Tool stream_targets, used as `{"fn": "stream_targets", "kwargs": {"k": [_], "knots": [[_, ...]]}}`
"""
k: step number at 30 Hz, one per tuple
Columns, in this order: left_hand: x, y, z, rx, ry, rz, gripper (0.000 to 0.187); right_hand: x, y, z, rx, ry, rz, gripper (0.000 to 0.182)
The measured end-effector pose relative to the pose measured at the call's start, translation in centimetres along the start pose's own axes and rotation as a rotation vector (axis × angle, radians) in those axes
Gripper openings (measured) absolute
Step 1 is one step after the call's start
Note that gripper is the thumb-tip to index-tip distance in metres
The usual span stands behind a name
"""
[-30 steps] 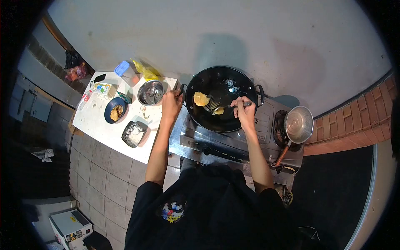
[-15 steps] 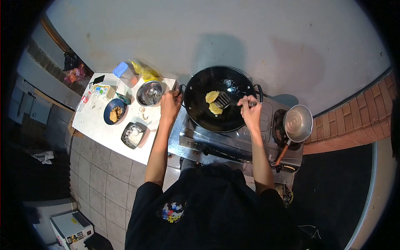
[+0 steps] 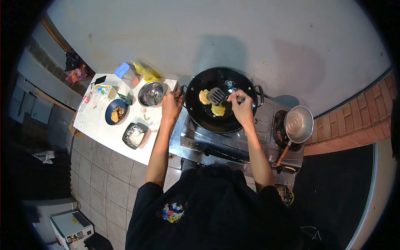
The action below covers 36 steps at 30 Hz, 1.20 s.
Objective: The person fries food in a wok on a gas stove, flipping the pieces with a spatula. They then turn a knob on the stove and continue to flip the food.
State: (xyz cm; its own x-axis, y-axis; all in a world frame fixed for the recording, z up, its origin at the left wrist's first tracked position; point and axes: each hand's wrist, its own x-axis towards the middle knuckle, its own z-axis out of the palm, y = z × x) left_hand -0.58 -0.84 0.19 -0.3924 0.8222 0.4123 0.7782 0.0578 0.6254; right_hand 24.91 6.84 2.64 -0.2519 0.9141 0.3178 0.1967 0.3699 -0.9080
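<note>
A black wok (image 3: 200, 116) sits on the left burner of a steel gas stove (image 3: 233, 141). Two yellow fritters lie in it, one (image 3: 203, 96) at the left and one (image 3: 218, 110) nearer me. My right hand (image 3: 241, 109) grips the handle of a slotted spatula (image 3: 217, 95), whose blade hovers over the left fritter. My left hand (image 3: 171, 105) holds the wok's left handle at the rim.
A white table (image 3: 104, 129) left of the stove carries a steel bowl (image 3: 151, 93), a blue plate with fried food (image 3: 116, 111), a black tray of white flour (image 3: 134, 135), a yellow bag (image 3: 144, 71) and small boxes. A steel saucepan (image 3: 298, 124) stands on the right burner. Brick edging runs at the right.
The spatula carried a fritter from the wok's near side toward the middle, set it down, then swung left over the other fritter. My left hand stayed on the wok handle.
</note>
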Motion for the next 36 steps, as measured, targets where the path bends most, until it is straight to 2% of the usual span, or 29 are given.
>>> {"fn": "stream_targets", "kwargs": {"k": [9,12,18,24,31,36], "knots": [[0.0,-0.9,0.6,-0.014,0.023,0.024,0.022,0.0,-0.3,-2.5,0.049,0.171,-0.012,0.026],[0.1,-1.1,0.8,-0.014,0.005,-0.002,0.022,-0.3,0.4,-2.2,-0.018,0.148,-0.033,0.026],[0.1,-0.6,0.5,0.014,-0.008,-0.004,0.023,-1.0,0.7,0.4,0.243,0.115,0.120,0.030],[0.0,-0.1,0.3,-0.039,-0.027,-0.099,0.025,-1.4,1.3,0.5,0.233,0.059,0.139,0.030],[0.1,0.6,-0.5,0.021,-0.043,-0.088,0.026,-1.4,1.9,-1.4,0.206,-0.020,0.161,0.030],[0.2,-1.0,0.3,-0.102,-0.006,-0.016,0.023,-1.5,2.1,-1.3,0.174,-0.013,0.161,0.030]]}}
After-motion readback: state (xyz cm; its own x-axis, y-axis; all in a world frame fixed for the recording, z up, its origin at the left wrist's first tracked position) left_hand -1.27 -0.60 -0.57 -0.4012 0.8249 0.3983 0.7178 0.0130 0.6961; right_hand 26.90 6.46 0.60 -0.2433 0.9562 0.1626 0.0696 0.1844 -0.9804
